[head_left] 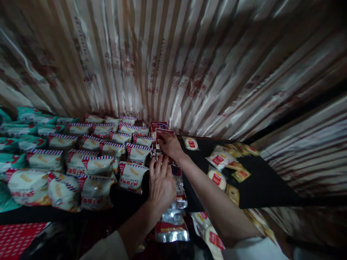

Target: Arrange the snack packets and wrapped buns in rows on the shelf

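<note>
Head view, forward and down.

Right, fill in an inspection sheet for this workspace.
Surface: black tabletop, packages laid across it.
Handled things: red-topped packet under the right hand; silver-and-red packets lined up nearer the wearer.
Clutter: striped-edge bags and teal bags left; round white packs and yellow packs right.
Hands: left hand nearer, right hand farther; grips unclear.
Cables: nothing seen.
Surroundings: striped sheeting behind; red patterned material lower left.
</note>
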Tool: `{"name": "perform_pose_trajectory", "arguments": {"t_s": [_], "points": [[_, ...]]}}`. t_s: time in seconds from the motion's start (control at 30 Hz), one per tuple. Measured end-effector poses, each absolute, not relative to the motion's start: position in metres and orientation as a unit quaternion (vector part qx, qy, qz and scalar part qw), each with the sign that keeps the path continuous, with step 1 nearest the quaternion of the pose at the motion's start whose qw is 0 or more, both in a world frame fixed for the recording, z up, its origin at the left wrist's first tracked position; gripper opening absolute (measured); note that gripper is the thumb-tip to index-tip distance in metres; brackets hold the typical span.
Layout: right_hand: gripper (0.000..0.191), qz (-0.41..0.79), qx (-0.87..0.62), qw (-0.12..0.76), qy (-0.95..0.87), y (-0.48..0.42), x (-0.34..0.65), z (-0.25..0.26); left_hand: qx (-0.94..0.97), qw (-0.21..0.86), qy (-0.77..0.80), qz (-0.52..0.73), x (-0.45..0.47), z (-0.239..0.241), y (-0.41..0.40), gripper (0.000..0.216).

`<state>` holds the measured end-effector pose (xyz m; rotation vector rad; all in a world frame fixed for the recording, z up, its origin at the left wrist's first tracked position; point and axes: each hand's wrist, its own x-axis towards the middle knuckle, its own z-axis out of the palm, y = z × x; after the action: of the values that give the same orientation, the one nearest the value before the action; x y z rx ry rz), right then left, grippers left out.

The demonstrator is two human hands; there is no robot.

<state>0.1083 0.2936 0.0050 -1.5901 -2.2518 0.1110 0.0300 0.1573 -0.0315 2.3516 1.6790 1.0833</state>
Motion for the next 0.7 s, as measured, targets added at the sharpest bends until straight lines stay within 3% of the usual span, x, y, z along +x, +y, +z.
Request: {"name": "perform_pose_trajectory", "arguments": {"t_s": [0.37,0.7], "points": [[0.03,0.056,-0.548,0.176,-0.816,0.299,0.103,-0.005,0.753,0.01,0.564,0.339,0.035,-0.034,0.151,0.037],[0.047,0.078,-0.624,0.084,-0.773,0.287,0.098,-0.002,0.773,0.008,0.549,0.318,0.031,-0.04,0.152,0.035]]}}
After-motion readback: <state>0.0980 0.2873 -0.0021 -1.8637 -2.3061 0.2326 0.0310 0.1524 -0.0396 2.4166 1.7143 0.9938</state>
